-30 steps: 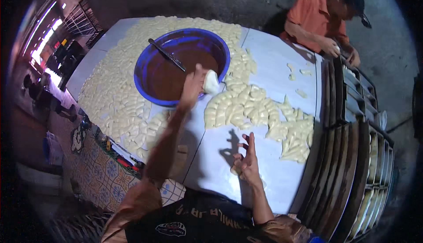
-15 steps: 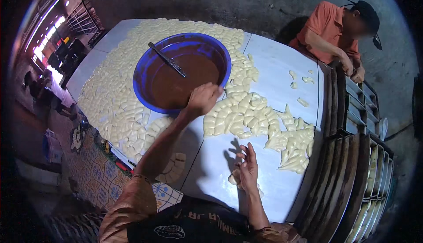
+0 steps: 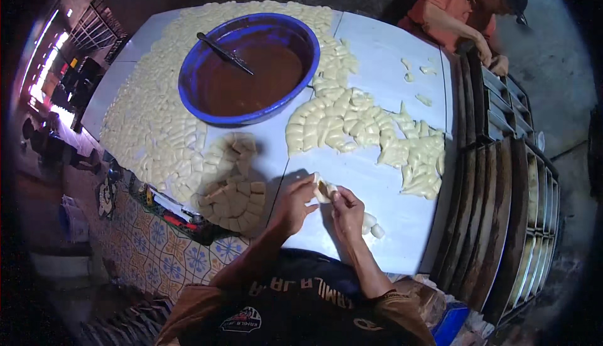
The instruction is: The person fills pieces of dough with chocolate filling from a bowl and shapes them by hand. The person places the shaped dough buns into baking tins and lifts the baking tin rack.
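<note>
My left hand (image 3: 295, 201) and my right hand (image 3: 345, 211) meet over the white table (image 3: 314, 239), both closed on a small piece of pale dough (image 3: 325, 190) with brown filling showing in it. A few small dough pieces (image 3: 372, 225) lie beside my right hand. Further forward sits the blue basin (image 3: 188, 101) of brown paste, with a dark long-handled utensil (image 3: 220, 51) leaning in it. Pale dough pieces (image 3: 144, 120) spread thickly round the basin's left and back, and another group (image 3: 333, 120) covers the middle right. Cut pieces (image 3: 229, 205) lie in shadow left of my hands.
A co-worker in an orange shirt (image 3: 443, 7) bends at the far right, hands at the stacked metal moulds (image 3: 502, 104). More long trays (image 3: 477, 233) line the right edge. A patterned tiled floor (image 3: 157, 252) shows at lower left, with dark clutter beyond.
My left hand, earlier at the basin with a pale lump, has come back toward me and meets my right hand on the dough. The view has shifted, moving the table higher in the picture.
</note>
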Action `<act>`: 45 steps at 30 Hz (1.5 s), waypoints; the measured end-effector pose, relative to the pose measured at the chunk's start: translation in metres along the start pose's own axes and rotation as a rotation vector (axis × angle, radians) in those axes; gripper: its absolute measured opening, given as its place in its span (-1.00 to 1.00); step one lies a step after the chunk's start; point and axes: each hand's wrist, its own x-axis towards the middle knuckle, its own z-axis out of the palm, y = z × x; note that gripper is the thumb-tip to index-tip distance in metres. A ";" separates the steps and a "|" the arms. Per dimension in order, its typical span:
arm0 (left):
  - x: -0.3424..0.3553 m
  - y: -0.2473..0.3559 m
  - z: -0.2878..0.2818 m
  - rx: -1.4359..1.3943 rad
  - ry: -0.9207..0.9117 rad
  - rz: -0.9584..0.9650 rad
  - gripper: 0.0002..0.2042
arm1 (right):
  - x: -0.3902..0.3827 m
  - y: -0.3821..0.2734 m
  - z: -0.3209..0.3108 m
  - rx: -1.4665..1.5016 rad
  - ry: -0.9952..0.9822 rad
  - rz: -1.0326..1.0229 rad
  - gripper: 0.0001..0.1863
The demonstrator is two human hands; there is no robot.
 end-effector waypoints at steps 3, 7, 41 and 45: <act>-0.009 -0.021 -0.005 0.152 -0.126 0.120 -0.61 | -0.024 -0.016 -0.007 -0.926 -0.136 -0.567 -0.63; -0.024 -0.018 0.009 0.758 -0.091 0.270 -0.66 | -0.028 -0.023 -0.030 -0.911 -0.268 -0.683 -0.73; 0.044 -0.060 0.039 0.653 -0.060 0.618 -0.85 | -0.023 -0.038 -0.210 -0.551 0.168 -0.180 -0.54; 0.063 -0.066 -0.022 0.610 0.014 0.669 -0.81 | -0.024 -0.043 -0.202 -1.044 0.144 -0.313 -0.61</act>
